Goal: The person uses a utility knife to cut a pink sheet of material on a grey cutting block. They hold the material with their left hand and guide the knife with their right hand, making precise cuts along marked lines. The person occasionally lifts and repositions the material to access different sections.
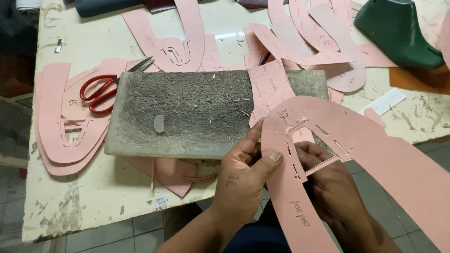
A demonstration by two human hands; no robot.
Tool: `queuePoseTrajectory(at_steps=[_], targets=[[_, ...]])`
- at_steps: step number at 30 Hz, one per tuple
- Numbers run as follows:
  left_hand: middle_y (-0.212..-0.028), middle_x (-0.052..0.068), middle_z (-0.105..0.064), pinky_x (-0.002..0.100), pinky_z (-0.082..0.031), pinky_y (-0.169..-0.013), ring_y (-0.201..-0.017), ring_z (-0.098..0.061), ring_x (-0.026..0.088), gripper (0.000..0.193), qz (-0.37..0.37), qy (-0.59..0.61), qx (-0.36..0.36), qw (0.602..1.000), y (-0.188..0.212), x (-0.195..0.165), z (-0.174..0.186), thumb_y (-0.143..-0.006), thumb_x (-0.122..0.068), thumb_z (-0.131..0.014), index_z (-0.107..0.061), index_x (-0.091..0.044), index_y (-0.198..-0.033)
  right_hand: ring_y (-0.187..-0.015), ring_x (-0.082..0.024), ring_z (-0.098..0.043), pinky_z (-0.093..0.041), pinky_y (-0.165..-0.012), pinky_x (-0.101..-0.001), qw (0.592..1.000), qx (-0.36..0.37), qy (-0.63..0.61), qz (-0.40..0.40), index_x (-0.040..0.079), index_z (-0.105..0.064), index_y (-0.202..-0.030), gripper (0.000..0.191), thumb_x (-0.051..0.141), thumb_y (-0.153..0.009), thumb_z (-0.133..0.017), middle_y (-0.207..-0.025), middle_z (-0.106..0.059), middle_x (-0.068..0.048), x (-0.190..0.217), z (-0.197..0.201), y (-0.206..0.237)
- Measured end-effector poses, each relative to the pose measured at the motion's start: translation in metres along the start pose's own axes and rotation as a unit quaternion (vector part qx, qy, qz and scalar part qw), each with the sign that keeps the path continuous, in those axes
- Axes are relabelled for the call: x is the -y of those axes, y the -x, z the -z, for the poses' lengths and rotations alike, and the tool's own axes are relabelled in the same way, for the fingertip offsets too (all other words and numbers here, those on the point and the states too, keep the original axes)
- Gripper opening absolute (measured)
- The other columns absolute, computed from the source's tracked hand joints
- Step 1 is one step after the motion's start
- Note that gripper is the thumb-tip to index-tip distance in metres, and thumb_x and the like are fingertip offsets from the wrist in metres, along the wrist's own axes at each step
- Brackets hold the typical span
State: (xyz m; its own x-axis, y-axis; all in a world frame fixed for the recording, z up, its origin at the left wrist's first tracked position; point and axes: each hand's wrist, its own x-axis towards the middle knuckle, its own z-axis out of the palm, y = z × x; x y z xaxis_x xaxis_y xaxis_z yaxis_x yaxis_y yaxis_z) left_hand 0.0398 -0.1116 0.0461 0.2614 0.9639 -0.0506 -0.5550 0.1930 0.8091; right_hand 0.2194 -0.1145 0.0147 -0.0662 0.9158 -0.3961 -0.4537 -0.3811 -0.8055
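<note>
A large pink U-shaped card pattern (375, 154) with cut slots and handwriting is held up in front of me, over the table's near edge. My left hand (246, 175) pinches its left arm, thumb on top near a slot. Mostly hidden behind the card, my right hand (328, 182) grips its inner edge, fingers showing through the U's opening. Just beyond lies a scored grey cutting slab (187, 112) with a smaller pink piece (269, 89) resting on it.
Red-handled scissors (101, 91) lie left of the slab. Stacked pink patterns (61, 126) sit at the far left, more pink patterns (318, 33) at the back. A dark green shoe last (398, 30) stands at the back right. The worn white table (79, 201) ends near me above a tiled floor.
</note>
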Motion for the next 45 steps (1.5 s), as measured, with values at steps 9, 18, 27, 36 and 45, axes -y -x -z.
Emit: queuePoseTrajectory(at_steps=[9,18,27,36,45], targets=[[-0.115,0.013,-0.069,0.028,-0.056,-0.091,-0.097,-0.065,0.012,0.062,0.014,0.026,-0.005,1.0,-0.004,0.005,0.003,-0.098,-0.002,-0.059,-0.043,0.004,-0.158,-0.072,-0.013,-0.065,-0.052,-0.061,-0.0264,0.999,-0.046,0.021,-0.015,0.0,-0.066,-0.114,0.024,0.018,-0.101,-0.059,-0.09,-0.069,-0.009,0.004,-0.007,0.0],[-0.121,0.015,-0.068,0.028,-0.056,-0.092,-0.101,-0.067,0.013,0.052,0.003,0.12,-0.038,0.992,-0.014,0.027,0.002,-0.101,-0.003,-0.054,-0.047,0.008,-0.151,-0.076,-0.01,-0.069,-0.055,-0.066,-0.0249,0.933,-0.124,0.332,0.069,-0.001,-0.072,-0.113,0.029,0.018,-0.093,-0.062,-0.09,-0.078,-0.008,0.019,-0.031,0.009],[-0.125,0.015,-0.067,0.029,-0.055,-0.096,-0.107,-0.066,0.015,0.05,0.005,0.124,-0.038,0.992,-0.018,0.04,0.007,-0.102,-0.006,-0.05,-0.047,0.006,-0.151,-0.062,-0.009,-0.061,-0.051,-0.054,-0.0246,0.955,-0.086,0.276,0.07,-0.001,-0.073,-0.118,0.032,0.018,-0.096,-0.061,-0.084,-0.074,-0.008,-0.002,-0.007,-0.015],[-0.129,0.016,-0.065,0.029,-0.053,-0.098,-0.11,-0.064,0.015,0.049,-0.011,0.122,-0.02,0.992,-0.02,0.056,0.011,-0.106,-0.008,-0.049,-0.044,0.007,-0.153,-0.071,-0.006,-0.067,-0.054,-0.061,-0.023,0.956,-0.098,0.267,0.07,0.0,-0.071,-0.121,0.034,0.019,-0.095,-0.062,-0.088,-0.078,-0.002,-0.007,-0.007,-0.011],[-0.127,0.017,-0.065,0.031,-0.055,-0.098,-0.109,-0.066,0.016,0.051,0.006,0.197,-0.03,0.98,-0.018,0.06,0.016,-0.105,-0.004,-0.05,-0.042,0.009,-0.153,-0.056,-0.015,-0.054,-0.046,-0.048,-0.0314,0.923,-0.133,0.347,-0.1,0.015,-0.07,-0.129,0.039,0.035,-0.098,-0.058,-0.067,-0.061,-0.007,0.013,-0.015,-0.01]])
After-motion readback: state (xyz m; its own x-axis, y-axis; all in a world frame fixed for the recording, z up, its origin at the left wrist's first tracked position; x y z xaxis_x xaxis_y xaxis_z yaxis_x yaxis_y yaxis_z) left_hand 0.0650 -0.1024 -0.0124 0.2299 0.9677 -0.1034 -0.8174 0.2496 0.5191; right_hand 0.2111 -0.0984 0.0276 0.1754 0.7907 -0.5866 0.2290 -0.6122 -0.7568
